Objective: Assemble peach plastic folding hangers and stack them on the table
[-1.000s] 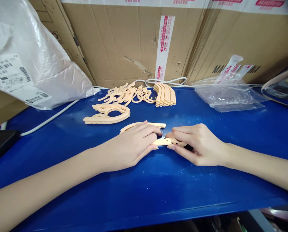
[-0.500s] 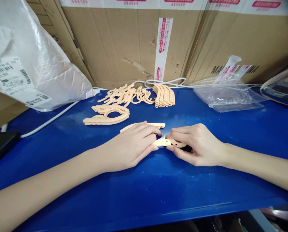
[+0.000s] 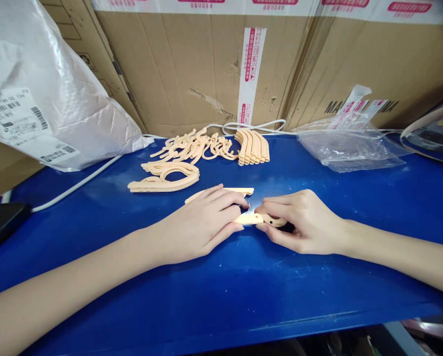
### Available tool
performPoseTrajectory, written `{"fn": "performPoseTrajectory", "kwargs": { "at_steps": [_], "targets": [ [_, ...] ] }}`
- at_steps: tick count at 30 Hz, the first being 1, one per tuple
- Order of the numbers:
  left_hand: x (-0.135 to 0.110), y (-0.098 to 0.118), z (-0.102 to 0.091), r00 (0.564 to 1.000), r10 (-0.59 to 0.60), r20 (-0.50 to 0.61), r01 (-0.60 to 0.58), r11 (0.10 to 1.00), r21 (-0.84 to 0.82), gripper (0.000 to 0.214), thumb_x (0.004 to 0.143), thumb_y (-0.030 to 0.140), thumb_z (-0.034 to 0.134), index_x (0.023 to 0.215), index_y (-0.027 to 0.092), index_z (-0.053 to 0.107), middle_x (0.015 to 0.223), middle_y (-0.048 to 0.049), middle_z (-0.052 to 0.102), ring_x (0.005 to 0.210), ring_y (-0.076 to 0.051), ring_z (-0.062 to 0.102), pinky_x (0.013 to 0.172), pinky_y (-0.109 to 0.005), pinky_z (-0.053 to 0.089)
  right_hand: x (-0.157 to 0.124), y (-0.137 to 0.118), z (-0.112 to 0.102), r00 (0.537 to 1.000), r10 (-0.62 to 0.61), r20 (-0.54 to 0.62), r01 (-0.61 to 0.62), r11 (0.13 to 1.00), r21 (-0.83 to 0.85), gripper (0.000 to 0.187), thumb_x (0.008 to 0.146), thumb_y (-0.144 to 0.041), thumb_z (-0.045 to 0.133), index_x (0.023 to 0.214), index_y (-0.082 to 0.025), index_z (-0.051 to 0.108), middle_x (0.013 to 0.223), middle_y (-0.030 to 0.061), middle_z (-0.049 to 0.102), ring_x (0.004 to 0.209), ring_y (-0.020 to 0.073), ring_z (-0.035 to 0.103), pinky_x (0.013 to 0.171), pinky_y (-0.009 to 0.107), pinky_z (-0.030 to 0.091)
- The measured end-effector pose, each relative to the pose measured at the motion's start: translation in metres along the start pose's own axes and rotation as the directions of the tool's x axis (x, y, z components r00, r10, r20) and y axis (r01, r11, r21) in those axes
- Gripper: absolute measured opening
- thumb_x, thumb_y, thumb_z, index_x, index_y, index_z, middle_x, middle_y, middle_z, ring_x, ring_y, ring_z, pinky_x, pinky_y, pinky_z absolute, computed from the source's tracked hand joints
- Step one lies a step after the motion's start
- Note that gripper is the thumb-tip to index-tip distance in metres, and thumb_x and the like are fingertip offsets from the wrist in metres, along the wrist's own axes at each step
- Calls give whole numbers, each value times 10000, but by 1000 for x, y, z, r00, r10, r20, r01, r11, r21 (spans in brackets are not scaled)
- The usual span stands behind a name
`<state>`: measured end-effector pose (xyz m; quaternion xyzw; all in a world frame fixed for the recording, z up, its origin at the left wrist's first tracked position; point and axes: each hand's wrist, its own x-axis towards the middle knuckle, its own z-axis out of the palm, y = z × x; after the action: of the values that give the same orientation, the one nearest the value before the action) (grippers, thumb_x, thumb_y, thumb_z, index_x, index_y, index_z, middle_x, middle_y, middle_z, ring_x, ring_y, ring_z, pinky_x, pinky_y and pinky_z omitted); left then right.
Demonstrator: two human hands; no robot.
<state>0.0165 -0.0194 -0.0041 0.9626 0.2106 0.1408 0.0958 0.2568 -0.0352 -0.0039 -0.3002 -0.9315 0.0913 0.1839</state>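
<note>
Just above the blue tabletop, my left hand (image 3: 204,225) is closed on a cream plastic hanger arm (image 3: 248,218), whose far end with a small hole sticks out past the fingers. My right hand (image 3: 306,222) pinches a cream hanger piece with holes (image 3: 271,220), possibly the hook part, mostly hidden by the fingers. The two pieces touch end to end between my hands. Behind my left fingers lies another cream hanger arm (image 3: 239,191), partly covered. Farther back are folded hangers (image 3: 164,185), a loose pile of hanger hooks (image 3: 191,146) and a stack of curved hanger arms (image 3: 253,148).
Cardboard boxes (image 3: 191,64) wall off the back of the blue table (image 3: 221,301). A white plastic parcel (image 3: 76,99) leans at the left, above a dark device (image 3: 4,225) and a white cable (image 3: 76,185). A clear plastic bag (image 3: 347,148) lies at back right.
Almost everything holds still. The fingers of my left hand shift very slightly, and the two pieces stay end to end.
</note>
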Motion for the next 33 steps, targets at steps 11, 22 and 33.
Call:
{"fn": "performPoseTrajectory", "kwargs": {
  "at_steps": [11, 22, 33],
  "targets": [
    [-1, -1, 0, 1000, 2, 20, -2, 1000, 14, 209, 1011, 274, 371, 1011, 187, 561, 1287, -60, 543, 1241, -212, 474, 1145, -453, 269, 0, -1, 1, 1000, -11, -22, 13, 998, 62, 82, 853, -200, 509, 841, -165, 583, 581, -60, 480, 468, 70, 383, 486, 213, 277],
    [0, 2, -4, 998, -48, 32, 51, 994, -94, 171, 983, 296, 412, 902, 200, 528, 1275, -66, 563, 1246, -224, 486, 1144, -503, 247, -1, -1, 1, 997, -75, 5, 74, 992, 100, 232, 857, -398, 604, 832, -196, 493, 558, -89, 429, 462, 72, 344, 475, 212, 256],
    [0, -9, -1, 981, -173, -85, 147, 955, -257, 285, 851, 90, 457, 1067, 226, 584, 1266, -24, 621, 1231, -177, 535, 1149, -445, 307, 1, -6, -3, 977, -207, 56, 197, 970, 144, 113, 810, -274, 595, 810, -188, 522, 730, -9, 529, 672, 130, 450, 643, 271, 342]
  ]
}}
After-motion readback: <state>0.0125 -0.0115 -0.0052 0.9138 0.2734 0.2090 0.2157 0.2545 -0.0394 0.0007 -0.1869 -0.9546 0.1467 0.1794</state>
